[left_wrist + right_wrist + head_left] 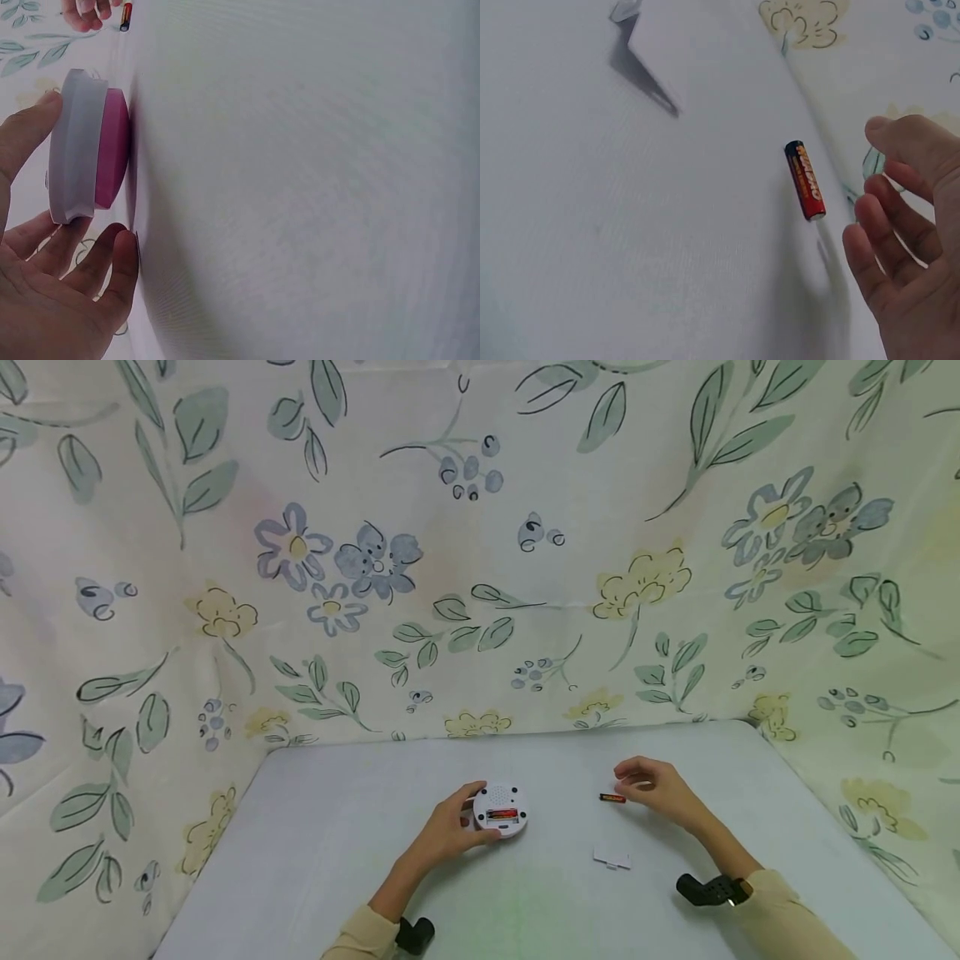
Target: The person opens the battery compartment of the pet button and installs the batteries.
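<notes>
A round white device (500,810) is held at its edge by my left hand (450,827), the thumb on one side and fingers on the other. Its battery compartment faces up, with red-and-black battery (502,815) showing inside. The left wrist view shows the device's pink underside (113,150) close over the table. Over on the right, a loose red-and-black battery (805,180) is just off the fingertips of my right hand (656,785). That hand's fingers are loosely bent with nothing between them, and a gap separates them from the battery in the right wrist view.
A small white battery cover (612,858) with a tab lies on the white table (360,827), nearer me than the loose battery. Floral cloth (465,568) hangs behind the table and along its sides. Each wrist wears a black camera (712,890).
</notes>
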Tool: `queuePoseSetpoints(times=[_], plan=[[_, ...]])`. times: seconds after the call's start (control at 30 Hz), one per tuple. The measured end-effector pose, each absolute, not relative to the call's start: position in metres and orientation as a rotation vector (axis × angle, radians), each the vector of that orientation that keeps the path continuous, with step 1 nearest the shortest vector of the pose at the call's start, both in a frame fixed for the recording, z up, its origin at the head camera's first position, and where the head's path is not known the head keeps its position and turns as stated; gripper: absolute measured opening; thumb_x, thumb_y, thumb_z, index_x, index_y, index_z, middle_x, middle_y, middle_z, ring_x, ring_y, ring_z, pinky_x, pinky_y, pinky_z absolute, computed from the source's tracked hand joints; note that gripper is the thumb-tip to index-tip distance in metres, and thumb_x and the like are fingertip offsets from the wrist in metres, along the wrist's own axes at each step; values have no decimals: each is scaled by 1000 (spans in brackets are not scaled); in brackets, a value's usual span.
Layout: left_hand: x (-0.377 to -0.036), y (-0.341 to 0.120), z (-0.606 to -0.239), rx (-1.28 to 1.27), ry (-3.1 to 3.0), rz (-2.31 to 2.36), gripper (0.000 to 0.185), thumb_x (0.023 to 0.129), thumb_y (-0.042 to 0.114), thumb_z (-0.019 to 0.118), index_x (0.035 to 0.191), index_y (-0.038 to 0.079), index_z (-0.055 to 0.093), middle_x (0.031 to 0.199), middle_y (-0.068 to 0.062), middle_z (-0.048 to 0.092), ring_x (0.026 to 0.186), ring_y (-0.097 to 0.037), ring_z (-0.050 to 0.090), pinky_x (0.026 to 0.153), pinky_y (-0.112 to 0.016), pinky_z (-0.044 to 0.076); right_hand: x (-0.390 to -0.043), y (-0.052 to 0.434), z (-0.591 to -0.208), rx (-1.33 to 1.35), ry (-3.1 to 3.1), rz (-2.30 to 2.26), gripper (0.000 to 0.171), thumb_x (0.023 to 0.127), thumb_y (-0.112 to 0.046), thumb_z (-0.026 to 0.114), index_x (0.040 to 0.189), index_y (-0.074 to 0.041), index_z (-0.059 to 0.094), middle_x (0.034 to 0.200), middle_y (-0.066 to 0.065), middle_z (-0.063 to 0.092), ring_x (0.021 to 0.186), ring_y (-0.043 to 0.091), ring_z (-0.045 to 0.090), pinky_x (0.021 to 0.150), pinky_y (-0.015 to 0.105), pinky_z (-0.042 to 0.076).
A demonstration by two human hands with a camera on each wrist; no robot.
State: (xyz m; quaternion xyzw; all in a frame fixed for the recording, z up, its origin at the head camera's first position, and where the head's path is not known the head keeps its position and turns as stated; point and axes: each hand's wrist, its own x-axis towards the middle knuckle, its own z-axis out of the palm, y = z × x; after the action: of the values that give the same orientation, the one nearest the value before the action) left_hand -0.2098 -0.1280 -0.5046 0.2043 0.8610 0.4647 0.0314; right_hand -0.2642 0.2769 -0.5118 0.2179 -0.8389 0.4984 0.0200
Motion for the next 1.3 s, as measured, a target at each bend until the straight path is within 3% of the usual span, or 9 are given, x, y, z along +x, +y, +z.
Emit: queuePoseSetpoints(times=[0.23, 0.53, 0.87, 1.03, 1.3], plan=[[-209, -129, -504, 637, 2653, 1428, 81, 84, 27, 86, 150, 3, 45, 145, -19, 51, 125, -36, 56, 94, -42, 53, -258, 283, -514, 716, -2634, 1428, 35, 88, -11, 82, 116, 4, 67, 112, 16, 67, 101, 32, 63, 83, 30, 56], [-209, -129, -504, 624, 2663, 1419, 80, 85, 26, 86, 150, 3, 45, 145, -19, 51, 125, -36, 56, 94, -42, 53, -252, 279, -525, 645, -2667, 1172, 36, 82, -16, 87, 112, -4, 71, 109, 4, 67, 99, 26, 60, 81, 35, 52], [-208, -127, -504, 615, 2667, 1412, 80, 84, 26, 87, 149, 4, 46, 145, -18, 52, 125, -36, 56, 94, -42, 54, -248, 270, -526, 584, -2722, 1032, 14, 84, -10, 84, 94, -12, 75, 98, -2, 62, 93, 21, 59, 82, 47, 53], [-208, -127, -504, 606, 2677, 1396, 79, 85, 27, 86, 149, 4, 46, 146, -16, 51, 125, -35, 56, 94, -42, 54, -249, 271, -526, 593, -2721, 1033, 12, 86, -7, 82, 88, -15, 73, 96, -3, 61, 90, 19, 59, 80, 45, 53], [-209, -127, -504, 606, 2672, 1404, 79, 85, 26, 86, 149, 4, 46, 145, -16, 52, 124, -34, 56, 94, -42, 53, -251, 276, -522, 598, -2693, 1172, 10, 89, -7, 79, 94, -10, 71, 94, -3, 66, 89, 18, 61, 77, 35, 55]])
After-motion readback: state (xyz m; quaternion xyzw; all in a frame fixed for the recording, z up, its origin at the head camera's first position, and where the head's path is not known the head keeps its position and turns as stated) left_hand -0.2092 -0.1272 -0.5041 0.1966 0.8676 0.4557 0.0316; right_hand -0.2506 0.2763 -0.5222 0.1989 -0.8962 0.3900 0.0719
